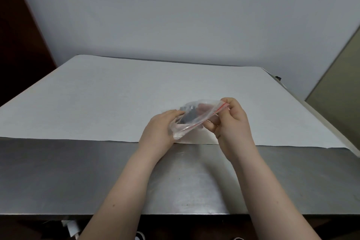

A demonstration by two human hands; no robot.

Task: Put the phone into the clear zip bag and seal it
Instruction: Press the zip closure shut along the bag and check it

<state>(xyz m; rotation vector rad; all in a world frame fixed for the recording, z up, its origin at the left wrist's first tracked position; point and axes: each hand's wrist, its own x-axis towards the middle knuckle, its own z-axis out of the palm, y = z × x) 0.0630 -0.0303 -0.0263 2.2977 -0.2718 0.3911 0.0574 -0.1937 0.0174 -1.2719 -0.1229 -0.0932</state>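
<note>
A clear zip bag (pixel 196 117) with a red zip line is held above the table between both hands. A dark phone (pixel 188 116) shows through the plastic, inside the bag. My left hand (pixel 158 130) grips the bag's lower left end. My right hand (pixel 231 121) pinches the red zip strip at the upper right corner between thumb and fingers. The bag lies tilted, its zip edge running from lower left to upper right. Whether the zip is closed along its length cannot be told.
A white paper sheet (pixel 116 99) covers most of a metal table (pixel 78 177); its near strip is bare steel. A grey wall stands behind. A dark door edge (pixel 17 45) is at the left, a beige panel (pixel 339 76) at the right.
</note>
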